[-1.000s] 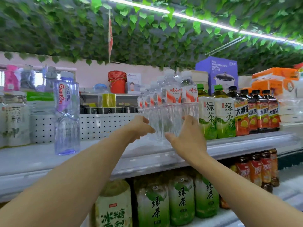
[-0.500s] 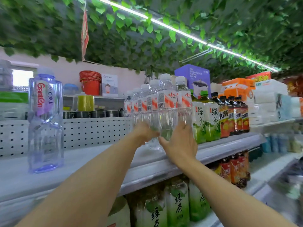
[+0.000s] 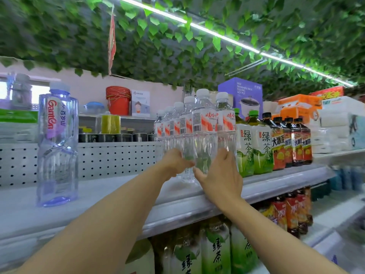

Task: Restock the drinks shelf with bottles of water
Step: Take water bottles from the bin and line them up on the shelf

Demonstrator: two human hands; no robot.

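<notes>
A row of clear water bottles with red-and-white labels (image 3: 204, 123) stands on the grey upper shelf (image 3: 118, 194), running back from the front edge. My right hand (image 3: 221, 173) wraps the lower part of the front bottle, thumb on its left side and fingers on its right. My left hand (image 3: 174, 161) is curled against the base of the bottle just behind and to the left, thumb touching it. The bottles stand upright on the shelf.
A tall purple-tinted Ganten bottle (image 3: 57, 145) stands alone at the shelf's left. Green tea bottles (image 3: 254, 147) and dark iced tea bottles (image 3: 292, 143) crowd the right of the water row. A perforated back panel (image 3: 110, 159) closes the shelf; more tea bottles (image 3: 215, 250) fill the shelf below.
My two hands have drawn closer together around the front bottles' bases. The view has swung, so the shelf contents sit further right than a second ago.
</notes>
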